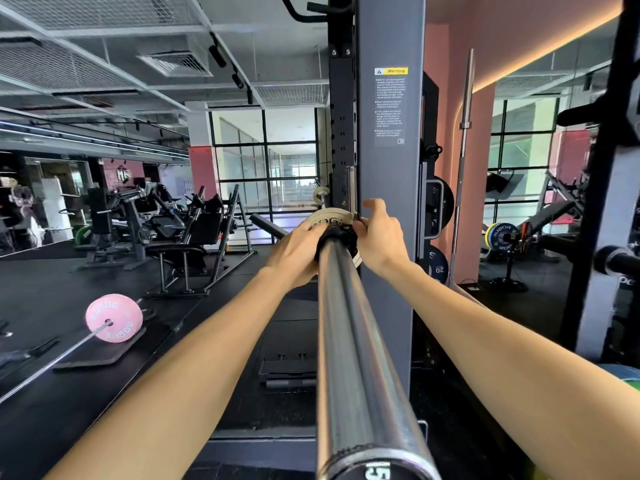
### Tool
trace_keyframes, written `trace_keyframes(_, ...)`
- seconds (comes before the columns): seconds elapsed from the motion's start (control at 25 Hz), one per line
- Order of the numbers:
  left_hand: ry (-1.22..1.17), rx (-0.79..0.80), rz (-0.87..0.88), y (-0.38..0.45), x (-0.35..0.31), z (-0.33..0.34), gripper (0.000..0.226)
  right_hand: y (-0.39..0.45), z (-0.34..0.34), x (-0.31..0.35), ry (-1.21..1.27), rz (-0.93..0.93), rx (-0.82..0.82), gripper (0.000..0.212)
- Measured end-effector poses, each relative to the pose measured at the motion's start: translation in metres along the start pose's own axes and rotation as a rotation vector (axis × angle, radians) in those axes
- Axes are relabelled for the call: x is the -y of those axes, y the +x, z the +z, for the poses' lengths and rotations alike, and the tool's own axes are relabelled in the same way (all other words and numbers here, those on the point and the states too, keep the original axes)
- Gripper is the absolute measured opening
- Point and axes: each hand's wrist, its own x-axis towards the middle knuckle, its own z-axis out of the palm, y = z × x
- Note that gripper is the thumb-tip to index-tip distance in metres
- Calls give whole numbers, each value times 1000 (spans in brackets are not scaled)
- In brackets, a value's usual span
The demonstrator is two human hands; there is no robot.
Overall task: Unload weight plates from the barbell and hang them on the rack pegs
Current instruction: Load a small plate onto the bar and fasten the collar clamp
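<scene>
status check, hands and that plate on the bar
Both hands, left and right, grip the black collar on the barbell sleeve. Small grey plate still loaded behind it. Collar blocks the plate; rack upright close on the right.

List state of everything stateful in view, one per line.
barbell sleeve: racked, one plate on
small plate: on sleeve, behind collar
collar: on sleeve, both hands on it
left hand: gripping collar
right hand: pinching collar
pink plate: on floor barbell
</scene>
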Motion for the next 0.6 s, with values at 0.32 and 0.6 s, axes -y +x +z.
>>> trace_keyframes(0.32, -257, 60, 10, -5, 5, 5, 30, 12, 3, 20, -113, -64, 255, 49)
trace_keyframes(0.6, -119, 96, -73, -8, -15, -22, 52, 18, -11, -5, -34, -2, 224, 41)
